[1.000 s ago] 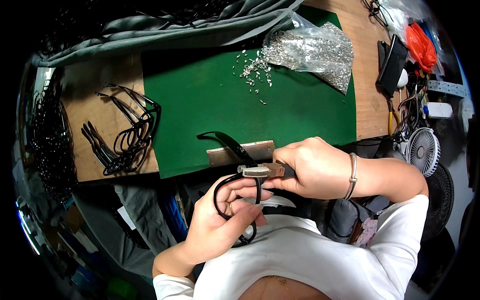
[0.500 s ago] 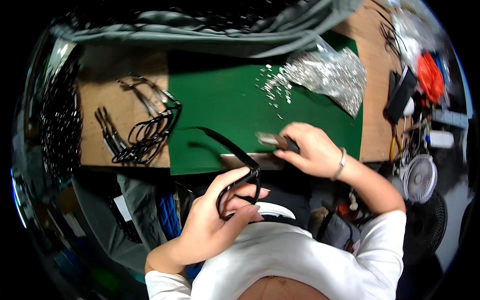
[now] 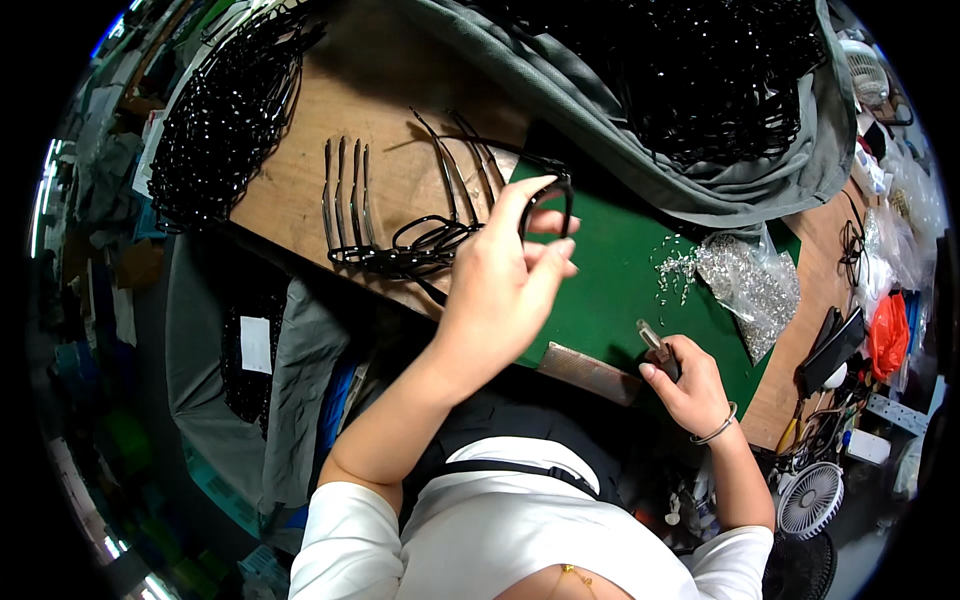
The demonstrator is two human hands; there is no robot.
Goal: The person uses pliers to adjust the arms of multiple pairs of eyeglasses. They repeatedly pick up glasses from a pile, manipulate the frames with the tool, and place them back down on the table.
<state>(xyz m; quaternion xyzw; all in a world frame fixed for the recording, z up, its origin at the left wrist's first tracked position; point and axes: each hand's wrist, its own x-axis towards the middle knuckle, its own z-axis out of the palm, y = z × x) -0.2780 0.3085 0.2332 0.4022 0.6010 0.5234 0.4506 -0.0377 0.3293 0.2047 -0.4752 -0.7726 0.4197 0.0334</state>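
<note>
My left hand (image 3: 500,290) is closed on a black eyeglass frame (image 3: 570,205), held by one rim above the left part of the green mat (image 3: 610,310). Just left of it, several more black eyeglass frames (image 3: 400,262) lie together on the wooden tabletop, their temples pointing away from me. At the mat's near edge, my right hand (image 3: 695,390) grips a small hand tool (image 3: 655,345) with a metal tip and a dark handle; its exact kind is unclear. Beside that hand, a flat metal strip (image 3: 590,372) lies along the edge.
Small silver pieces (image 3: 675,265) are scattered next to a clear bag (image 3: 750,285) full of them. Heaps of black frames fill a grey cloth holder (image 3: 640,170) at the back and a pile (image 3: 235,120) at far left. A red bag (image 3: 888,335) and white fan (image 3: 810,500) stand right.
My left hand has carried the eyeglass frame forward from near my body to beside the other frames. My right hand keeps the tool near the mat's edge. The view has turned left.
</note>
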